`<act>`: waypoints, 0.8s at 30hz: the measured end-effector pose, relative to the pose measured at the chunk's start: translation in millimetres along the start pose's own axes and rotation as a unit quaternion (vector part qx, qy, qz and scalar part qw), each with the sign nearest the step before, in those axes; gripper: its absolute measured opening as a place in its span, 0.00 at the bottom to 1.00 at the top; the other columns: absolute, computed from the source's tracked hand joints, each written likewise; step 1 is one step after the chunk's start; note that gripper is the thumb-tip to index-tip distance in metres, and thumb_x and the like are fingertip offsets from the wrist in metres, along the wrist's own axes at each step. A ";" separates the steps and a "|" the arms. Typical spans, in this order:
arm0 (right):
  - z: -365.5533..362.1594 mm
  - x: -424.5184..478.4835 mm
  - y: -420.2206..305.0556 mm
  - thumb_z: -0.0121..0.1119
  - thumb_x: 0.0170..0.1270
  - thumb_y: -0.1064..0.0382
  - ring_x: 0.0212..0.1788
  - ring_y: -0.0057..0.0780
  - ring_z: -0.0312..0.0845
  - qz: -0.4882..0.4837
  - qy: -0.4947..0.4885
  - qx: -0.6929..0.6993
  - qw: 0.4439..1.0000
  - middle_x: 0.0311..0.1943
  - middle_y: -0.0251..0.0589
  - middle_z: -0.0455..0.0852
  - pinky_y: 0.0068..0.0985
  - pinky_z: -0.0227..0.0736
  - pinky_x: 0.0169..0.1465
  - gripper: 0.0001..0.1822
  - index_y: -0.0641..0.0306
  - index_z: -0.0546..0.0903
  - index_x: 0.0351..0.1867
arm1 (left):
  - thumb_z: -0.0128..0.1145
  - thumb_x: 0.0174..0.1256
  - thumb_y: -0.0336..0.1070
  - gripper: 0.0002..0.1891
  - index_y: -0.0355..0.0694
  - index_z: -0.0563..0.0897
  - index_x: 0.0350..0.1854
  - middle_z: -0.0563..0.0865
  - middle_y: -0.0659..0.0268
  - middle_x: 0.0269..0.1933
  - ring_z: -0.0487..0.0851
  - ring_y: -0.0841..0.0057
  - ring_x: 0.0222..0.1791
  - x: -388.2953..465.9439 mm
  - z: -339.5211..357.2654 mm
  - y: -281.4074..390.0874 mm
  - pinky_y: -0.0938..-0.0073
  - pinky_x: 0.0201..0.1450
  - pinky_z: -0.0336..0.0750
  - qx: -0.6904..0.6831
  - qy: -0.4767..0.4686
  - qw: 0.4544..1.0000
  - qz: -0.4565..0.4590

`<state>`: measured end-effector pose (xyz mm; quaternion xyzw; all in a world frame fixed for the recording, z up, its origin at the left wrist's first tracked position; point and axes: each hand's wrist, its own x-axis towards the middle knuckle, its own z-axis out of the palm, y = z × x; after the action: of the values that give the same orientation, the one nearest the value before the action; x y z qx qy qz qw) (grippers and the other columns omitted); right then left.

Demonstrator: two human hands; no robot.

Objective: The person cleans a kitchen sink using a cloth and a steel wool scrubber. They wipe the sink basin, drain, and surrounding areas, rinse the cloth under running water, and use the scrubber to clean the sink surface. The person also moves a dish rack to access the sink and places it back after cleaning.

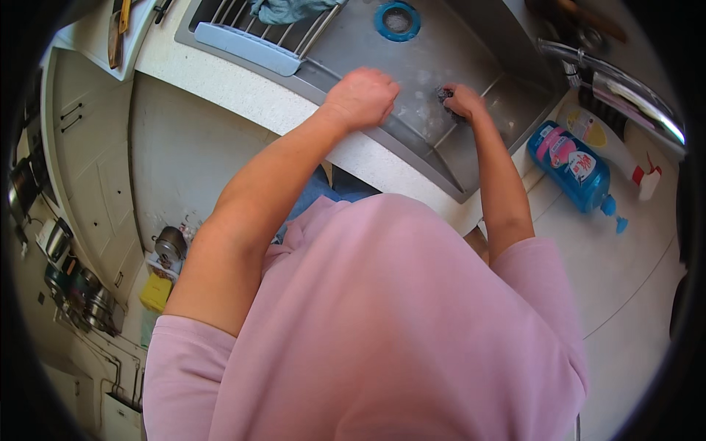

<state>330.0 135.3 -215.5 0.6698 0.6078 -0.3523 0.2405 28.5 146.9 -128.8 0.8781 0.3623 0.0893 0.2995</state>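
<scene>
My right hand (465,102) grips a dark metal scouring pad (443,94) against the floor of a stainless steel sink (430,58). Whitish wet patches, perhaps suds, mark the metal around it. Over the sink's near side hangs my left hand (362,98), curled into a loose fist with the fingertips turned out of sight. Nothing shows in that fist, and its edges are slightly blurred. Farther off in the basin is the drain (397,22), ringed in bright blue.
A metal-barred drying rack (248,47) spans the sink's left end, with a teal cloth (292,8) on it. Right of the basin stand a chrome faucet (634,93), a blue detergent bottle (571,162) and a spray bottle (601,135). A wooden-handled knife (115,41) lies at upper left.
</scene>
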 end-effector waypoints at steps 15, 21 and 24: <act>89.6 -3.6 -6.6 0.59 0.59 0.63 0.54 0.46 0.82 0.051 -0.204 0.065 0.975 0.52 0.47 0.86 0.37 0.76 0.57 0.17 0.57 0.87 0.50 | 0.59 0.58 0.35 0.05 0.41 0.80 0.29 0.83 0.60 0.31 0.82 0.59 0.38 4.7 -2.0 3.0 0.59 0.42 0.77 0.023 -0.020 1.000 -0.006; 44.2 16.7 -9.6 0.64 0.56 0.59 0.50 0.46 0.81 0.001 0.158 0.109 0.981 0.51 0.43 0.85 0.36 0.77 0.53 0.20 0.47 0.86 0.53 | 0.59 0.57 0.35 0.04 0.41 0.80 0.28 0.83 0.60 0.30 0.82 0.59 0.37 1.7 -0.4 4.1 0.59 0.41 0.77 0.026 -0.011 0.999 -0.015; 34.4 -18.7 -35.2 0.66 0.54 0.59 0.55 0.44 0.76 0.100 0.258 -0.033 0.960 0.53 0.42 0.80 0.39 0.75 0.56 0.24 0.43 0.83 0.56 | 0.59 0.57 0.35 0.04 0.41 0.80 0.27 0.83 0.60 0.30 0.82 0.59 0.36 1.4 -1.4 2.1 0.59 0.41 0.77 0.024 -0.003 1.000 -0.014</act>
<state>288.9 102.6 -219.4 0.7869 0.5905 -0.1218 0.1313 30.2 147.3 -126.5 0.8799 0.3761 0.0739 0.2808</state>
